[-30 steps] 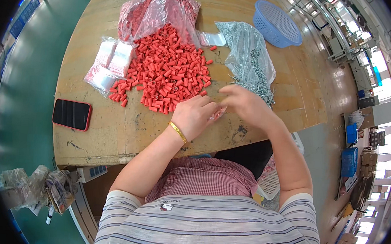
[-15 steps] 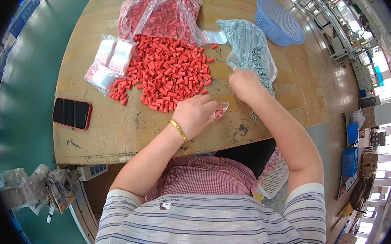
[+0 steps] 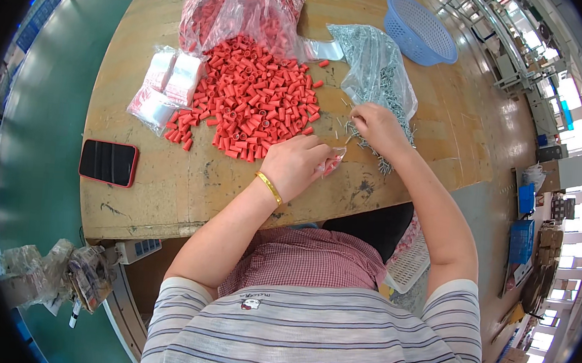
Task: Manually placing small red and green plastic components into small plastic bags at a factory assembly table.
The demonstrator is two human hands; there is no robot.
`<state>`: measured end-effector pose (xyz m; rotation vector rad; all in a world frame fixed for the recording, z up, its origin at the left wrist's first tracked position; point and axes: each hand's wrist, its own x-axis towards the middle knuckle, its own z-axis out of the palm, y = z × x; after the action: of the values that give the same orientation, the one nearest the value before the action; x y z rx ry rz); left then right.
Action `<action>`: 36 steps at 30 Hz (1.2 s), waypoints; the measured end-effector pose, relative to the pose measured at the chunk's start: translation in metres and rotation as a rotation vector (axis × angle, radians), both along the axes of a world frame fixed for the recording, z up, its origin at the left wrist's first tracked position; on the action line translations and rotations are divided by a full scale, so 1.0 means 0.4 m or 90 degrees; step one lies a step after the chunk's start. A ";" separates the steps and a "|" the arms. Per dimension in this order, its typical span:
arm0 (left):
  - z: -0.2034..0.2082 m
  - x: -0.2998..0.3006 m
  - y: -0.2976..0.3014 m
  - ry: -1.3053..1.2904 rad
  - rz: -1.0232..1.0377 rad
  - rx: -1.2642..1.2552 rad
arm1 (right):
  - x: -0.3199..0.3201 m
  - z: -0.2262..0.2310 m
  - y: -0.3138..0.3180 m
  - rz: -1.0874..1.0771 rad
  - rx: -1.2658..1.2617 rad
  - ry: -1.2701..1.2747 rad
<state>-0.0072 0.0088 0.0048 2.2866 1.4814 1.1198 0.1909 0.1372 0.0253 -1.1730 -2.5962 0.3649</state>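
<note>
My left hand (image 3: pixel 294 164) is closed around a small clear plastic bag (image 3: pixel 333 163) with red pieces showing inside. Just beyond it spreads a heap of red tapered hollow plastic caps (image 3: pixel 252 104), spilling from a large clear bag (image 3: pixel 242 16). On the right, my right hand (image 3: pixel 378 128) has its fingers pinched together over small, thin silver metal pieces like screws (image 3: pixel 385 165); whatever is between the fingertips is too small to make out. More of these pieces fill a clear plastic bag (image 3: pixel 367 55) beyond that hand, and a few lie loose beside the fingers.
A pack of flat clear bags (image 3: pixel 166 85) lies left of the red heap. Nearer the table's left edge is a phone (image 3: pixel 108 163) with a red case. A blue plastic basket (image 3: pixel 419 32) stands at the far right of the wooden table (image 3: pixel 148 202).
My right hand has drawn slightly nearer and right, uncovering loose metal pieces beside the fingers. My left hand stays near the red heap with the small bag. The view has shifted a little.
</note>
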 end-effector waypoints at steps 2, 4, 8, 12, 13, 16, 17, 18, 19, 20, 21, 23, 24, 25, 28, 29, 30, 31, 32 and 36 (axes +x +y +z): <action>0.002 0.000 -0.001 -0.004 -0.002 -0.015 | 0.011 0.003 -0.001 -0.014 -0.025 0.036; -0.002 0.000 0.002 -0.004 -0.012 -0.013 | 0.019 0.015 0.000 -0.005 -0.025 0.016; -0.012 0.001 0.001 -0.010 -0.040 0.007 | 0.018 0.039 -0.016 0.046 0.003 -0.075; -0.018 0.003 0.004 -0.007 -0.045 0.012 | -0.010 0.029 -0.018 0.071 0.022 -0.071; -0.019 0.003 0.004 -0.011 -0.047 0.008 | -0.018 0.023 -0.016 0.050 -0.010 -0.042; -0.013 0.004 0.002 -0.007 -0.048 -0.001 | -0.045 0.011 0.003 -0.051 -0.001 -0.157; -0.010 0.004 0.003 0.000 -0.049 -0.003 | -0.053 0.008 0.015 -0.051 -0.001 -0.156; -0.010 0.003 0.002 0.000 -0.049 -0.003 | -0.060 0.004 0.029 -0.055 -0.030 -0.195; -0.010 0.002 0.002 0.001 -0.054 -0.009 | -0.063 0.002 0.039 -0.060 -0.058 -0.233; -0.010 0.000 0.002 0.002 -0.057 -0.016 | -0.064 -0.001 0.046 -0.059 -0.058 -0.234; -0.011 0.000 0.002 0.001 -0.057 -0.015 | -0.061 -0.002 0.052 -0.020 -0.057 -0.221; -0.012 -0.001 0.002 -0.019 -0.053 -0.003 | -0.054 0.010 0.056 0.021 -0.055 -0.210; -0.012 -0.002 0.001 -0.021 -0.050 -0.003 | -0.048 0.027 0.053 0.079 -0.085 -0.230; -0.013 -0.004 0.001 -0.020 -0.052 -0.006 | -0.040 0.039 0.050 0.136 -0.115 -0.249; -0.005 -0.005 -0.004 -0.022 -0.060 -0.012 | 0.007 0.046 0.047 0.178 -0.073 -0.226; -0.002 -0.005 -0.003 -0.024 -0.064 -0.016 | 0.016 0.058 0.031 0.177 -0.072 -0.227; -0.003 -0.006 -0.004 -0.025 -0.063 -0.016 | 0.021 0.073 0.006 0.202 -0.031 -0.208; -0.004 -0.006 -0.004 -0.026 -0.063 -0.021 | 0.024 0.080 -0.012 0.227 0.009 -0.189; -0.004 -0.004 -0.004 -0.026 -0.067 -0.026 | 0.025 0.075 -0.025 0.225 0.009 -0.188; -0.011 -0.001 0.000 -0.013 -0.072 -0.031 | 0.011 0.033 -0.047 0.244 0.137 -0.245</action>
<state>-0.0075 0.0088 0.0003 2.2867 1.3388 1.0611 0.1954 0.1185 0.0385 -0.7268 -3.1011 -0.0837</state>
